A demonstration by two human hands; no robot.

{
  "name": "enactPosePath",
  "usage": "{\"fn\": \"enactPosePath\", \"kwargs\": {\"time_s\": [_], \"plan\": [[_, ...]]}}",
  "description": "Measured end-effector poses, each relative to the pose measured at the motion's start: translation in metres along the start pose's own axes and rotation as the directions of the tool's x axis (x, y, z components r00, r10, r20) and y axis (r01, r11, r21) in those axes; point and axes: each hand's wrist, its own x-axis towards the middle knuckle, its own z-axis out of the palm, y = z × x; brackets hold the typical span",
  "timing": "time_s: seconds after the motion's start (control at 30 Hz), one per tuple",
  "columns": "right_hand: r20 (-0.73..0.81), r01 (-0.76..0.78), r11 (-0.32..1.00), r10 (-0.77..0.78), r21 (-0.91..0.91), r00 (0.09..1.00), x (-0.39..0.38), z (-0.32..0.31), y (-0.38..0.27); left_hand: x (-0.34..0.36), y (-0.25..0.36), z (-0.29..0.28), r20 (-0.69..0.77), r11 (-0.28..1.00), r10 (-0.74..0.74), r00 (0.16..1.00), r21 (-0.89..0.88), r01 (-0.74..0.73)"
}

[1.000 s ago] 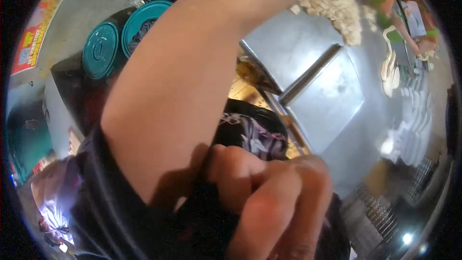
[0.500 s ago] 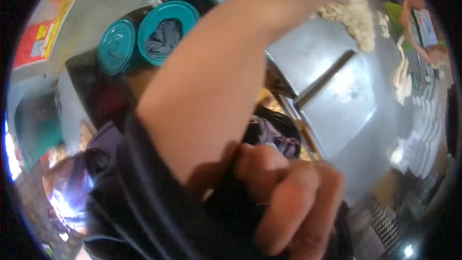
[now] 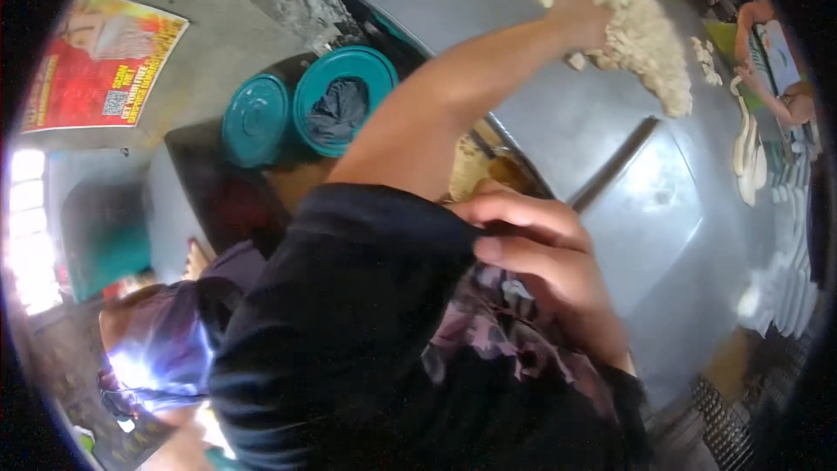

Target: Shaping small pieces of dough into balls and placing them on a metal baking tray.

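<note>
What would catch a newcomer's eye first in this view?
Probably the heap of pale dough at the top, right of centre, on the metal table, with the left hand at its lower left edge. Next, in the middle, the right hand with its fingers at the hem of the black sleeve. Then the red and yellow poster at upper left.
</note>
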Motion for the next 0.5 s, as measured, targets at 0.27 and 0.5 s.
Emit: {"fn": "enactPosePath", "kwargs": {"time_s": [0.27, 0.5], "plan": [[0.003, -0.088, 0.996, 0.088, -0.029, 0.996, 0.004, -0.014, 0.039, -0.023, -0.005, -0.018, 0.027, 0.996, 0.074, 0.997, 0.043, -0.075], [-0.528, -0.140, 0.868, -0.155, -0.476, 0.835, -0.064, -0.121, 0.101, -0.138, -0.070, 0.049, 0.239, 0.996, 0.029, 0.971, -0.086, -0.008]]}}
